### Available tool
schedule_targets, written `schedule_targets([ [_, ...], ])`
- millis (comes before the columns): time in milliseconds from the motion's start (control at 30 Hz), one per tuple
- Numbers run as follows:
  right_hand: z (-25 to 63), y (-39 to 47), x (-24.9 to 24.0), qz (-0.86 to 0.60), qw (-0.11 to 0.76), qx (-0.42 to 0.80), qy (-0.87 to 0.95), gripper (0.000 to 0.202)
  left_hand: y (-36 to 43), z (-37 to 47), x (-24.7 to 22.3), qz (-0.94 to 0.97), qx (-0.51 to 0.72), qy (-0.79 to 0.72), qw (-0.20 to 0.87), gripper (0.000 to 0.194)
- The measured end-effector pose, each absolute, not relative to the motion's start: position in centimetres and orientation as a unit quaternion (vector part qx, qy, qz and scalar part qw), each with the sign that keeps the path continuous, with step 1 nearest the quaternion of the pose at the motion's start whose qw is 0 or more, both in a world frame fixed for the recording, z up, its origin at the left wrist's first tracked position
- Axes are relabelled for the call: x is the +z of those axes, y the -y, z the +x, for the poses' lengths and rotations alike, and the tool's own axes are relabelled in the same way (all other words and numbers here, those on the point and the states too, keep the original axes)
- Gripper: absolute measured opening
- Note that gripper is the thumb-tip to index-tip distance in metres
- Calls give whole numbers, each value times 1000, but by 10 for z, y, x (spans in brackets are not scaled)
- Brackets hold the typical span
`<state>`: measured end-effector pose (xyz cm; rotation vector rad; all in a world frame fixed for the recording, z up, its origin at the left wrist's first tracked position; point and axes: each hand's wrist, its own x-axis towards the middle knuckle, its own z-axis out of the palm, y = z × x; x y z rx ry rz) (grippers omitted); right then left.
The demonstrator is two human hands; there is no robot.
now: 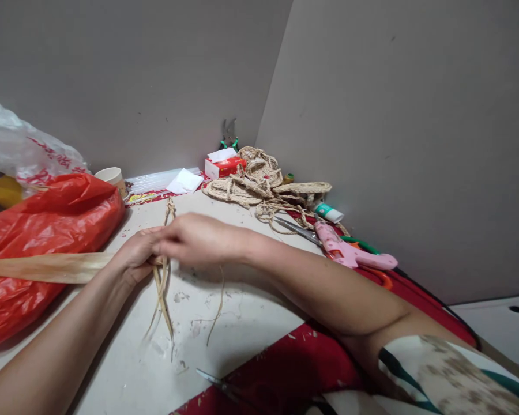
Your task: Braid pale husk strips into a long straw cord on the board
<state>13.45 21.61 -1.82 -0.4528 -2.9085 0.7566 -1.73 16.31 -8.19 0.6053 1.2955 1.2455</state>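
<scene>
My left hand (pixel 139 252) and my right hand (pixel 199 239) meet over the pale board, fingers closed on a thin straw braid (pixel 170 210). The plaited end sticks up beyond my fingers, while loose straw strands (pixel 163 305) hang below them onto the board. My right hand is slightly blurred, its fingertips touching those of the left. A wide, flat straw-coloured strip (pixel 47 268) runs from the left edge toward my left wrist. One loose fibre (pixel 218 311) trails under my right hand.
A red plastic bag (pixel 82 213) bulges at left, near a paper cup (pixel 112 176). Coiled braided rope (pixel 251 184), a tissue box (pixel 225 164), grey scissors (pixel 300 230) and a pink glue gun (pixel 350 251) line the back right. Another pair of scissors (pixel 220 385) lies in front.
</scene>
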Motion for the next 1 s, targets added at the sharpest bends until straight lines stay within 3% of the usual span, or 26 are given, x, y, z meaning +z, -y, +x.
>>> schedule_targets([
  [100, 129, -239, -25, -299, 188, 202, 913, 27, -163, -18, -82, 276, 524, -549, 590, 20],
  [333, 118, -256, -52, -274, 4, 552, 787, 28, -162, -20, -83, 305, 506, -561, 580, 18],
  [467, 119, -264, -52, -271, 5, 550, 790, 32, -162, -18, -82, 319, 497, -568, 573, 18],
  [767, 121, -282, -61, -244, -90, 556, 789, 40, -160, -10, -74, 372, 443, -608, 544, 23],
  [1000, 119, -275, -65, -253, -47, 621, 741, 33, -158, -12, -79, 415, 406, -677, 452, 29],
])
